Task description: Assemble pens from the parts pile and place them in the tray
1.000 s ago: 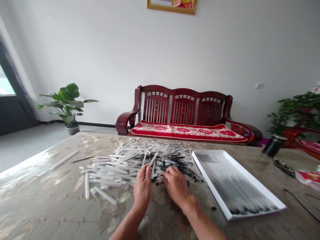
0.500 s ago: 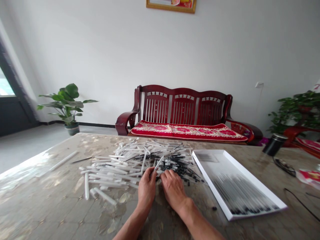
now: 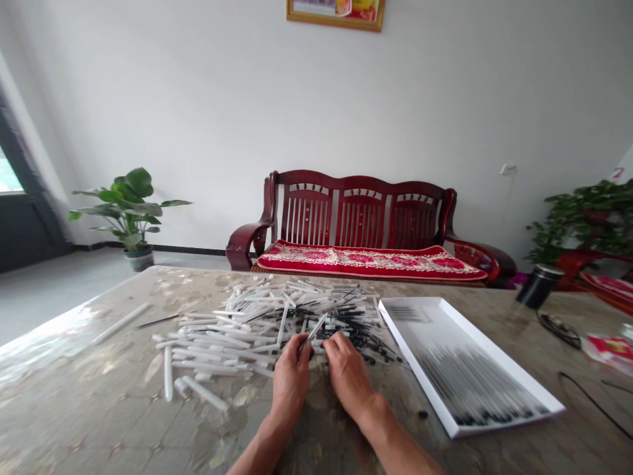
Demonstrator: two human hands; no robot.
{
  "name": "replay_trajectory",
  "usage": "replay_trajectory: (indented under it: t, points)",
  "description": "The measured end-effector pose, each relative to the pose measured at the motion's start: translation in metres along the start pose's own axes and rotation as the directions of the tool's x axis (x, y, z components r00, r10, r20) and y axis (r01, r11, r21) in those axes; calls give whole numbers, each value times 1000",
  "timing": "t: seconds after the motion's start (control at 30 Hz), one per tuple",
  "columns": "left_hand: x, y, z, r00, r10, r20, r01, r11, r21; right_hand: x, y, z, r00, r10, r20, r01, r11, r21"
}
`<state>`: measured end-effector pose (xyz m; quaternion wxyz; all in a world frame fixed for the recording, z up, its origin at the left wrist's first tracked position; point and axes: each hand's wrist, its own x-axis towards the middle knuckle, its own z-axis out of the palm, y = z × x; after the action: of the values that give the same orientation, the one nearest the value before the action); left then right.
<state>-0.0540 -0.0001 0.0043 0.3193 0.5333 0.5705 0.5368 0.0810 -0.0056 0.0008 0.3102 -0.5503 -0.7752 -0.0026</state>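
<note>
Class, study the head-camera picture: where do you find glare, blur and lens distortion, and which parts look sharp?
Head view: daylight from the left glares on the glossy table. Head view: the contents of the white tray smear into blurred streaks. Head view: the wide lens slants the dark door frame. The left hand, pinching a white tube, and the right hand look fairly sharp.

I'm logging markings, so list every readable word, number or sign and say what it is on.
"2", red, uncertain: on the white card at the right edge.
Framed picture: print too small to read.
Red packet at right: blurred.
</note>
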Motion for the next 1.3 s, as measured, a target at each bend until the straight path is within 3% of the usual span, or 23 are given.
replay_trajectory:
  t: [0.07,0.1,0.2,0.23,0.3,0.4,0.67,0.8,0.9,1.0,1.13,1.23,1.3]
  points:
    - [0,0,0,1000,14,-1,-14,1000,21,3,9,-2,980,155,-125,-121,962,244]
    - [0,0,0,1000,24,6,-24,999,28,5,14,-3,952,262,-156,-184,902,390]
    - [-2,1,1,997,55,45,-57,997,49,9,24,-11,845,529,-82,-292,584,757]
    - [-3,1,1,996,65,65,-69,996,55,10,25,-15,818,574,-43,-297,485,822]
    - [-4,1,2,990,87,111,-94,994,58,10,24,-22,791,612,-1,-285,370,884]
    - [-6,2,4,980,124,159,-135,989,62,10,19,-30,791,611,25,-282,329,901]
    - [-7,1,3,973,127,195,-152,981,117,8,19,-30,862,504,58,-281,378,882]
    - [-7,-1,1,958,207,197,-239,958,156,8,18,-34,859,502,98,-311,361,879]
    - [-8,-2,-1,906,376,193,-416,874,250,9,15,-39,828,542,147,-350,294,889]
    - [-8,-1,-4,807,551,212,-586,710,391,9,12,-42,784,587,202,-369,180,912]
    - [-9,2,-7,699,660,277,-693,528,490,8,13,-39,707,638,305,-387,-11,922]
    - [-8,2,-8,670,672,316,-717,476,509,6,17,-37,672,631,388,-410,-120,904]
    - [-7,1,-8,688,651,320,-704,491,514,5,20,-37,684,604,408,-430,-116,895]
